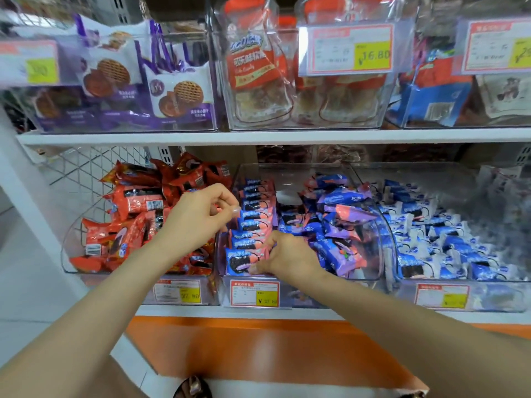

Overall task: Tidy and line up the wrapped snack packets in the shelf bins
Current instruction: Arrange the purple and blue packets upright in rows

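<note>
A row of pink-and-blue wrapped packets point(254, 222) stands lined up along the left side of the middle clear bin point(298, 170) on the lower shelf. More of the same packets point(339, 222) lie jumbled on the bin's right side. My left hand point(205, 211) hovers over the row's left edge with curled fingers; a small red bit shows between thumb and fingers. My right hand point(287, 255) rests at the front of the row, fingers curled onto the front packet point(240, 261).
A bin of red packets point(135, 208) stands to the left, a bin of blue-and-white packets point(436, 239) to the right. Price tags point(254, 294) hang on the bin fronts. The upper shelf point(258, 136) carries clear bins of waffle packs and candy bags.
</note>
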